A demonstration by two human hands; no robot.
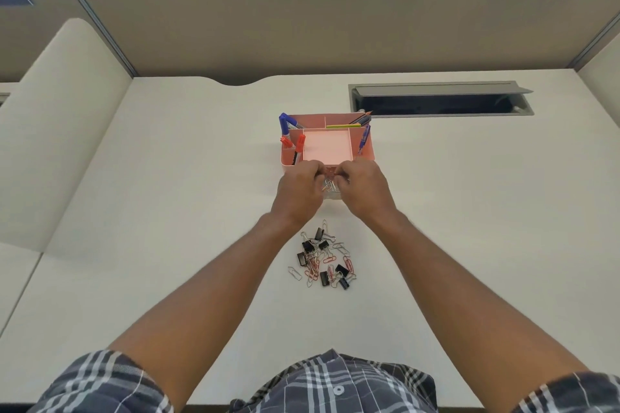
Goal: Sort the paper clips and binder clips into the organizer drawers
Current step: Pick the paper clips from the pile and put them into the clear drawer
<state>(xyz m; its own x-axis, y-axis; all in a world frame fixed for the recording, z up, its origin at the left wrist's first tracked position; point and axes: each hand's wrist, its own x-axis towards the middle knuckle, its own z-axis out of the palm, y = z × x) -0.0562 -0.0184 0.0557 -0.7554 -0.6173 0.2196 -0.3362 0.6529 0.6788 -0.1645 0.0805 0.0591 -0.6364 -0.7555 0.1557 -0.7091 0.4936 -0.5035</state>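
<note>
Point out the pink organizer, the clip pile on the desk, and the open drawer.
pink organizer [367, 151], head view, right outer wall.
clip pile [322, 260], head view, middle of the heap.
open drawer [330, 193], head view, clear tray seen between the hands.

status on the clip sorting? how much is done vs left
Early stage. Done: a few paper clips already lie in the clear drawer pulled out at the front of the pink organizer. In hand: the left hand and right hand meet over that drawer; what their grip holds is unclear. Left: most of the work, a mixed pile of paper clips and black binder clips on the desk.
</note>
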